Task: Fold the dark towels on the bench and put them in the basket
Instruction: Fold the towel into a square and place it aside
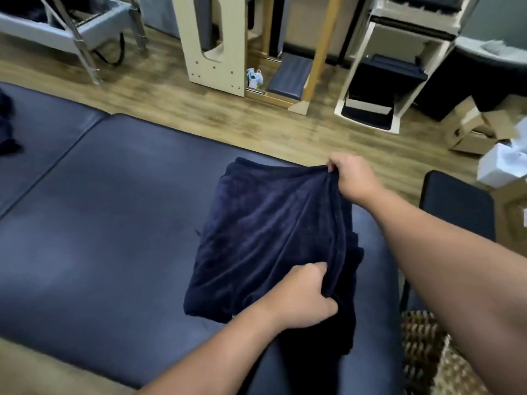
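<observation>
A dark navy towel (265,238) lies partly folded on the blue padded bench (99,223), toward its right end. My right hand (352,178) pinches the towel's far right corner and holds it up off the bench. My left hand (305,295) grips the near right edge of the same towel. The cloth sags in loose folds between the two hands. A woven basket (427,357) stands at the lower right, beside the bench's end; only part of its rim and wall shows. More dark cloth (7,121) lies at the bench's far left edge.
Beyond the bench is a wooden floor with a cream wooden frame (212,47), a white stepped stand (382,81) and a metal-legged frame (79,32). Cardboard and white boxes (484,138) lie at the right. A dark padded stool (456,203) stands near my right arm.
</observation>
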The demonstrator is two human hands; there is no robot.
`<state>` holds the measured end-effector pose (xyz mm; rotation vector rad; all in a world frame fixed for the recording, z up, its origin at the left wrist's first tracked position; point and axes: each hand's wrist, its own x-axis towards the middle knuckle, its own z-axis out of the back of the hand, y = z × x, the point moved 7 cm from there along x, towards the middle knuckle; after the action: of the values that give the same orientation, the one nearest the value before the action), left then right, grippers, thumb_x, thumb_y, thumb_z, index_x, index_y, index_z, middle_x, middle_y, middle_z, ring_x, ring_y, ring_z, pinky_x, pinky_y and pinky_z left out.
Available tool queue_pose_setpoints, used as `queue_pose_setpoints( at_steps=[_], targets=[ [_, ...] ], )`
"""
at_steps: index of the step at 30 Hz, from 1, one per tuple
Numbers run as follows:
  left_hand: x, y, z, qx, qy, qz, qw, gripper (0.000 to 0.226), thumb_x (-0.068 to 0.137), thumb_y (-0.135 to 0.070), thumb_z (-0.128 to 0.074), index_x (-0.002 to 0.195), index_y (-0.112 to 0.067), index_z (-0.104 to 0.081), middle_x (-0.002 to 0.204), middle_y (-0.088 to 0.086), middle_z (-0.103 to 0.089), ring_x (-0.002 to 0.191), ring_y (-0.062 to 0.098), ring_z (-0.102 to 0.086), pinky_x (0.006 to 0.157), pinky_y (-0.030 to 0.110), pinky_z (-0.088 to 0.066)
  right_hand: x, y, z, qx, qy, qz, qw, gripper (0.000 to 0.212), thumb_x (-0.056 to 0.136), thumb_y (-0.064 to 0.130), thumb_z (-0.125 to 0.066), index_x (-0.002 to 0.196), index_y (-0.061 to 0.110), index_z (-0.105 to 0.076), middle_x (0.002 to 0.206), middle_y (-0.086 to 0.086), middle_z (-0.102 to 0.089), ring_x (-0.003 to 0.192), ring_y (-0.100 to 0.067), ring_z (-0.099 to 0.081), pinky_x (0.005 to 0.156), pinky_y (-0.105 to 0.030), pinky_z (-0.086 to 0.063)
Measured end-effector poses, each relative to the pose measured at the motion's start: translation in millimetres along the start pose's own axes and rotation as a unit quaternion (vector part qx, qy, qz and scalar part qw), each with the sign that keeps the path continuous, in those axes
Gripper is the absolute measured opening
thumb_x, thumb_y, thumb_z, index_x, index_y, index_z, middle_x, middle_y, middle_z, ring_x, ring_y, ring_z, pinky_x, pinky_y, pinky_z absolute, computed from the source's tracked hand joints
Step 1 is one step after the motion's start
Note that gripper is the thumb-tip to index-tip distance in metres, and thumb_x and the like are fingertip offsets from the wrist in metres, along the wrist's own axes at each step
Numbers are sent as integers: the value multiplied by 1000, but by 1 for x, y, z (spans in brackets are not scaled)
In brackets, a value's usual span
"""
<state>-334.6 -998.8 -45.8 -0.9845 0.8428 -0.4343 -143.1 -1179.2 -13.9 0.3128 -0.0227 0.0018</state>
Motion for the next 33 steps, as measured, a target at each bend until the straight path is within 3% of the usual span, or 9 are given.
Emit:
queue_pose_setpoints(
  at_steps=[4, 7, 10, 13, 17, 21, 25, 29, 33],
  targets=[
    [2, -4, -24, 30, 58, 3, 998, 53, 91, -30, -69, 142, -20, -56, 106, -13, -67, 89, 0, -62, 86, 13, -50, -32, -53, -11, -15, 69, -91, 993, 28, 75, -8, -56, 89, 16, -63, 97, -10, -63, 93, -36, -60, 78, -39, -51],
    [-14, 12, 9, 182, -64, -92, 977, 34, 89, -24, -54, 120, -19, -69, 104, -8, -63, 95, 11, -62, 90, 34, -53, -61, -63, -22, -21, 53, -159, 986, 32, 80, 11, -64, 111, 17, -67, 117, -13, -63, 108, -37, -60, 93, -43, -51],
    [-50, 50, 51, 404, -184, -124, 887, 57, 72, -25, -45, 127, -18, -61, 126, 0, -56, 114, 27, -56, 89, 45, -51, -104, -13, -49, -3, 52, -80, 995, 42, 85, 43, -55, 121, 24, -65, 129, -5, -61, 117, -33, -57, 97, -48, -50],
    [-77, 113, 78, 505, -125, -46, 853, 94, 68, -46, -59, 153, -10, -39, 160, 16, -32, 144, 35, -35, 110, 49, -39, -167, 49, -89, -29, 126, 6, 992, 65, 89, 64, -46, 148, 37, -40, 160, -1, -28, 147, -32, -25, 114, -60, -31],
    [-88, 148, 97, 545, -109, -57, 829, 91, 83, -53, -52, 154, 1, -34, 164, 19, -26, 148, 36, -34, 115, 43, -35, -213, 43, -103, -48, 83, -128, 987, 68, 97, 59, -46, 155, 48, -12, 167, 3, -3, 154, -29, -4, 115, -64, -22],
    [-93, 127, 97, 473, -173, -117, 856, 65, 85, -46, -64, 132, -2, -56, 132, 16, -49, 116, 36, -50, 101, 44, -48, -246, 42, -87, -33, -18, -277, 960, 74, 91, 50, -64, 151, 21, -33, 150, -12, -40, 133, -35, -42, 96, -54, -47],
    [-102, 129, 107, 393, -188, -130, 891, 33, 85, -42, -63, 103, -16, -54, 101, -2, -44, 87, 20, -48, 75, 33, -50, -282, 40, -78, 2, -44, -441, 896, 57, 88, 52, -67, 130, 15, -55, 124, -12, -59, 113, -35, -54, 88, -50, -46],
    [-100, 139, 110, 407, -142, -104, 896, 19, 82, -27, -55, 95, -23, -41, 89, -6, -43, 74, 21, -52, 62, 40, -52, -290, 54, -79, -23, -86, -359, 929, 20, 89, 35, -71, 91, 17, -63, 92, -7, -61, 88, -35, -58, 72, -46, -46],
    [-98, 148, 113, 428, -116, -32, 896, 35, 74, -10, -60, 92, -21, -33, 89, 0, -42, 68, 33, -53, 56, 43, -49, -308, 37, -59, 64, -218, -351, 909, 17, 94, 19, -66, 86, 10, -53, 88, -12, -52, 72, -40, -56, 63, -47, -48]
  ],
)
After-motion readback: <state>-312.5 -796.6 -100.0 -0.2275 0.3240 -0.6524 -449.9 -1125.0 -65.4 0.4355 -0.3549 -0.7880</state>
